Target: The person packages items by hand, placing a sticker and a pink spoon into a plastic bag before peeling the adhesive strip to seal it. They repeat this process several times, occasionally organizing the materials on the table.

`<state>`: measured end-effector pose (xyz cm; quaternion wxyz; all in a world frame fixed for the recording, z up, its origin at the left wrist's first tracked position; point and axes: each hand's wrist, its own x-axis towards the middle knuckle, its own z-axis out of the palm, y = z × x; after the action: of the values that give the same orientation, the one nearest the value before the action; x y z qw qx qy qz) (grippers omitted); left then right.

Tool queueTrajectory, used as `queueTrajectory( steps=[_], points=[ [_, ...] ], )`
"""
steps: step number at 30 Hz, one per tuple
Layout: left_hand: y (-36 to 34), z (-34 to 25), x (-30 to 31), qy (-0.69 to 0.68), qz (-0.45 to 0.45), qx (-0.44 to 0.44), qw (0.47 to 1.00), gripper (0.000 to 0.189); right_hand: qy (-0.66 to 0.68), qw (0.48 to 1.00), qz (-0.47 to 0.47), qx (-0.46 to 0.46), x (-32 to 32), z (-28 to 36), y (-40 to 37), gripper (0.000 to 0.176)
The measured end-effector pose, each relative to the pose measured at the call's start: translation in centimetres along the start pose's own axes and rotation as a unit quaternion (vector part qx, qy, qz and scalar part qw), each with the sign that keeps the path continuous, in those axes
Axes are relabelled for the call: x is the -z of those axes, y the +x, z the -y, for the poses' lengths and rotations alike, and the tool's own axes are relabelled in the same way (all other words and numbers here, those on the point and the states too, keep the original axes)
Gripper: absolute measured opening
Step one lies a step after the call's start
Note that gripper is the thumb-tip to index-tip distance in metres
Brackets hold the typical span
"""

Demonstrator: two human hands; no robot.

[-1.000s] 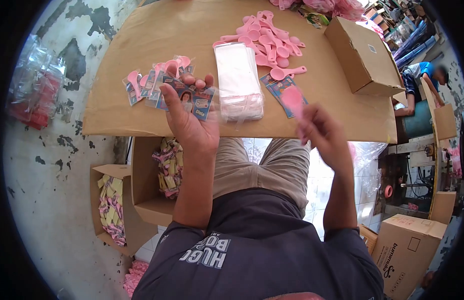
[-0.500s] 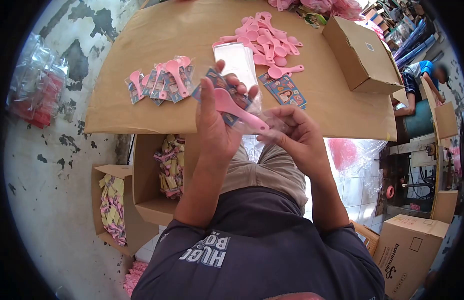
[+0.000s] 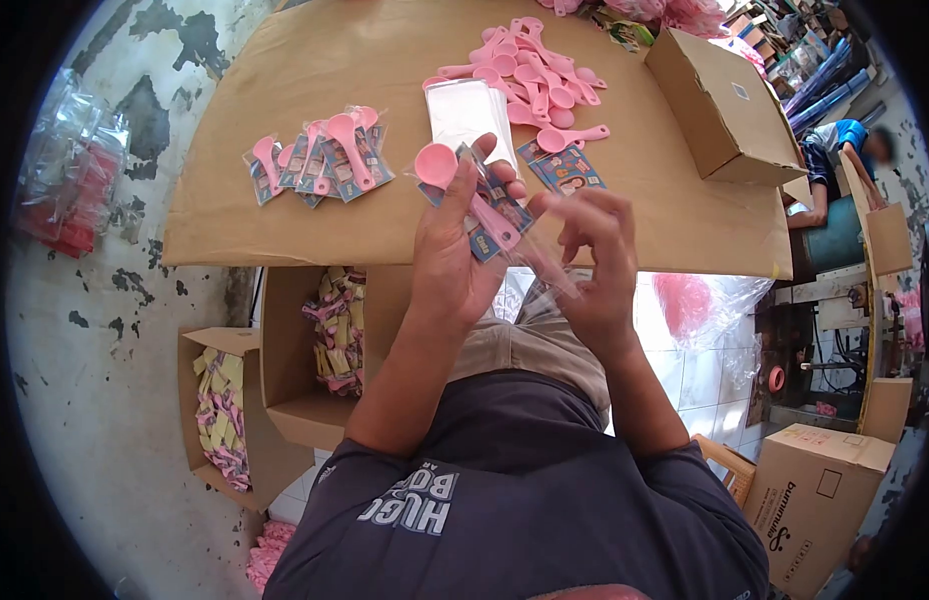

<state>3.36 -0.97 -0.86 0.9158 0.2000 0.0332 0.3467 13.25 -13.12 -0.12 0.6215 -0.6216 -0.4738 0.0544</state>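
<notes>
Several packs [image 3: 320, 160] lie done at the worktop's [image 3: 285, 225] left edge, many loose spoons [image 3: 535, 80] unpacked at its far edge; left hand [image 3: 450, 265] fingers grip spoon [image 3: 437, 163] and card [image 3: 493, 205], right hand [image 3: 597, 265] fingers pinch the bag [image 3: 545, 262].

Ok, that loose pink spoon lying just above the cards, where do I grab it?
The spoon lies flat, bowl to the left beside the pile, handle pointing right over bare cardboard. Probably pinch the handle's sides near its tip, coming from the right, where nothing crowds it.
</notes>
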Motion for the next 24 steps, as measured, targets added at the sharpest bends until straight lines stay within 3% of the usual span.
queueTrajectory(
  steps=[2,3,4,6,8,10,12,14,18,19,20,22,24],
  points=[
    [0.2,-0.6,0.3,-0.009,0.011,0.008,1.0,0.046,-0.096,0.972,0.067,0.205,1.5,-1.1,0.0,0.032],
    [0.2,-0.9,0.3,-0.008,0.011,0.006,1.0,0.046,-0.047,0.978,0.088,0.185,2.2,-0.3,0.0,0.014],
    [0.3,-1.2,0.1,-0.011,0.004,0.024,1.0,0.047,-0.046,0.977,0.089,0.186,2.7,-0.5,0.0,0.014],
    [0.2,-1.7,-0.4,-0.013,-0.002,0.042,0.999,0.049,0.117,0.981,0.04,0.148,3.7,-1.2,0.1,0.018],
    [0.1,-2.1,-1.0,-0.07,0.034,0.088,0.993,0.051,0.128,0.982,0.012,0.135,4.1,-2.2,0.6,0.023],
    [-0.1,-1.9,-2.0,-0.049,0.029,0.093,0.994,0.053,-0.078,0.985,0.012,0.151,4.4,-1.6,1.4,0.028],
    [-0.3,-1.4,-2.4,-0.027,0.022,0.098,0.995,0.055,-0.08,0.988,0.017,0.128,3.4,-0.8,1.4,0.033],
    [-0.3,-0.9,-2.3,-0.019,0.034,0.119,0.992,0.059,-0.224,0.945,0.064,0.228,2.8,0.0,2.0,0.042],
    [-0.5,-0.7,-2.2,0.059,0.034,0.124,0.99,0.062,-0.139,0.949,0.084,0.269,2.4,0.4,2.9,0.041],
    [-0.4,-1.2,-1.5,0.054,0.039,0.122,0.99,0.064,-0.031,0.966,0.072,0.246,2.1,0.4,2.9,0.033],
    [-0.3,-1.4,-1.1,0.048,0.044,0.121,0.991,0.065,-0.032,0.966,0.071,0.245,2.3,0.3,2.8,0.033],
    [-0.7,-1.8,-1.9,0.083,0.035,0.083,0.992,0.066,0.181,0.977,0.057,0.097,2.9,0.3,2.4,0.025],
    [-1.1,-2.4,-1.9,0.235,0.078,0.041,0.968,0.061,0.176,0.983,0.005,0.05,2.5,0.7,1.8,0.026]
  ],
)
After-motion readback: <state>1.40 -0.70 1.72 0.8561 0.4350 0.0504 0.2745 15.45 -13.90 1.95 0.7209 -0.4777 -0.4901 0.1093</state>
